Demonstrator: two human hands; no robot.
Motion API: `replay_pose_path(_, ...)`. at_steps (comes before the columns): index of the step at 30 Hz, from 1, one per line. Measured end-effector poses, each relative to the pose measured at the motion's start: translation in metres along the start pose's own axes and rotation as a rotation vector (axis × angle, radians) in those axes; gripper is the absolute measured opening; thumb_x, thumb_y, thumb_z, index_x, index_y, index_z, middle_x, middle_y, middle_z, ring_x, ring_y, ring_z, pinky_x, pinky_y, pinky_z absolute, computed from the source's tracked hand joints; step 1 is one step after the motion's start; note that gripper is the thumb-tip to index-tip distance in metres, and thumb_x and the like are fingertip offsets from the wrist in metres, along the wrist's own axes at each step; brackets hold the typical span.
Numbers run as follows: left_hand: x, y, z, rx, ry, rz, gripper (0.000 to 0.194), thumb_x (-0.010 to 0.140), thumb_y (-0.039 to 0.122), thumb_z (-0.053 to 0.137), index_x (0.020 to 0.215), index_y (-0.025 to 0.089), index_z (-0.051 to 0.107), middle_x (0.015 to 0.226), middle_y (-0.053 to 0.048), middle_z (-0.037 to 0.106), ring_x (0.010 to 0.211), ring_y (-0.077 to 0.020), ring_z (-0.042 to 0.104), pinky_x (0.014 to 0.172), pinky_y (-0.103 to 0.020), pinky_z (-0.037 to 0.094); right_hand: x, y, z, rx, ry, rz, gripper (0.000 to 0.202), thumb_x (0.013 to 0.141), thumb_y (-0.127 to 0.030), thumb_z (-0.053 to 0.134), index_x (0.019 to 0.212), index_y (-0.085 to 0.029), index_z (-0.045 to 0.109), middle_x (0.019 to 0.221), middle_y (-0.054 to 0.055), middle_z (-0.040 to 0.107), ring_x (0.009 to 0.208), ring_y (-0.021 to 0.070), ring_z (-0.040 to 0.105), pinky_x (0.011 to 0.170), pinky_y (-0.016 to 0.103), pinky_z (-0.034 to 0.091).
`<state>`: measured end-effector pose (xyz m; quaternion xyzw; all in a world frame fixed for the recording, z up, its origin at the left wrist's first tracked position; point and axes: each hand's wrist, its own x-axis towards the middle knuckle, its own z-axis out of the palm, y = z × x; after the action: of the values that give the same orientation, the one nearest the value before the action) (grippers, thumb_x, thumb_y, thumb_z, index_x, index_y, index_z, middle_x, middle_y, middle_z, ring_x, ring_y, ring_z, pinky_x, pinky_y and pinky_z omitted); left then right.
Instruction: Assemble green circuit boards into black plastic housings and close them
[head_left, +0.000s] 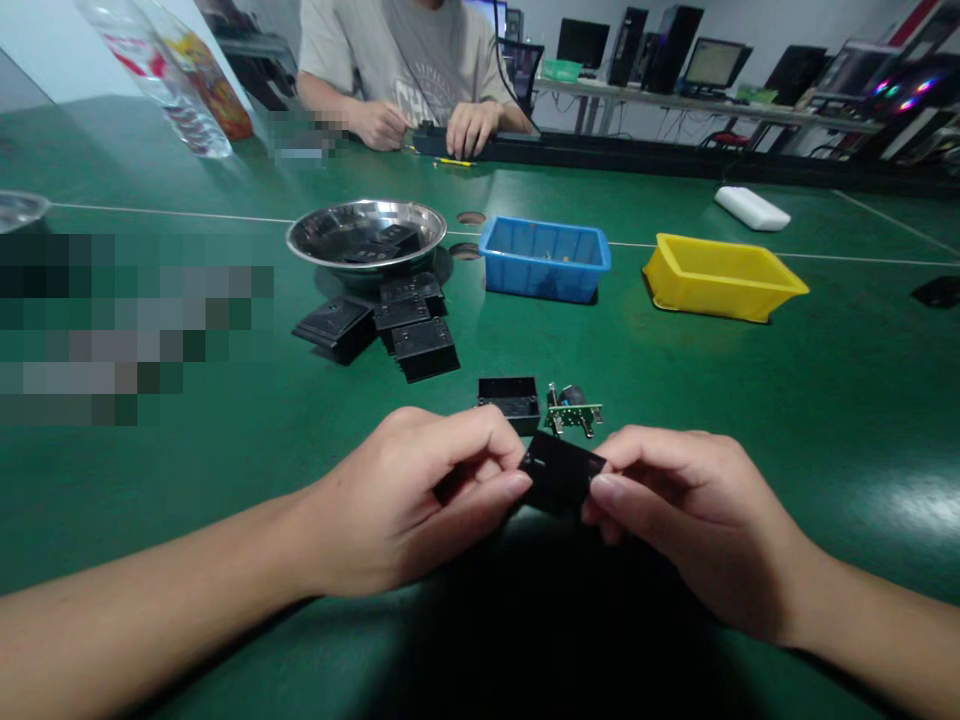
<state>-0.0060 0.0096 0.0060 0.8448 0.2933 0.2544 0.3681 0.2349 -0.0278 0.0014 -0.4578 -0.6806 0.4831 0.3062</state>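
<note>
Between my two hands, a small black plastic housing part (561,474) is held above the green table. My left hand (420,500) pinches its left edge with thumb and forefinger. The right edge is gripped by my right hand (690,500), thumb in front. Just beyond them lies an open black plastic box (510,400), partly covered by my left fingers. To the right of that box is a small green circuit board (574,412) with a dark round component and metal prongs.
Several black plastic cases (424,347) lie beside a steel bowl (315,245) holding more black parts. A blue bin (546,272) and a yellow bin (720,295) stand farther right. A white oblong object (752,208) lies behind. Across the table (862,420), another person (420,70) works near plastic bottles (169,85).
</note>
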Motion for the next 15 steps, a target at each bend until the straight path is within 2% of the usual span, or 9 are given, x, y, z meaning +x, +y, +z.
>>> replay_pose_path(3,-0.0007,-0.0002,0.0007,-0.029,-0.009,-0.012,0.007,0.097,0.024,0.055,0.098,0.017,0.056,0.057,0.01,0.045,0.045,-0.0051,0.037,0.044,-0.017,0.027,0.0001,0.0021,0.0,0.053,-0.006,0.029,0.03,0.098,-0.04,0.059,0.079,-0.019,0.069,0.067,-0.001,0.065,0.059,0.01,0.056,0.054,0.02,0.042)
replay_pose_path(8,-0.0012,-0.0008,0.002,-0.048,0.008,-0.056,0.03,0.09,0.024,0.066,0.117,0.019,0.054,0.061,0.01,0.051,0.047,-0.0053,0.044,0.047,-0.016,0.033,-0.0003,0.0034,-0.0005,0.084,-0.02,0.038,0.029,0.098,-0.04,0.059,0.079,-0.02,0.068,0.066,-0.001,0.064,0.06,0.0104,0.055,0.055,0.021,0.042)
replay_pose_path(15,-0.0016,-0.0036,0.0021,-0.033,-0.006,-0.022,0.035,0.088,0.021,0.069,0.119,0.021,0.053,0.062,0.011,0.052,0.047,-0.0042,0.045,0.046,-0.015,0.032,-0.0009,0.002,-0.0017,0.058,-0.019,0.026,0.029,0.098,-0.038,0.058,0.078,-0.02,0.067,0.065,-0.002,0.063,0.06,0.0106,0.054,0.056,0.021,0.041)
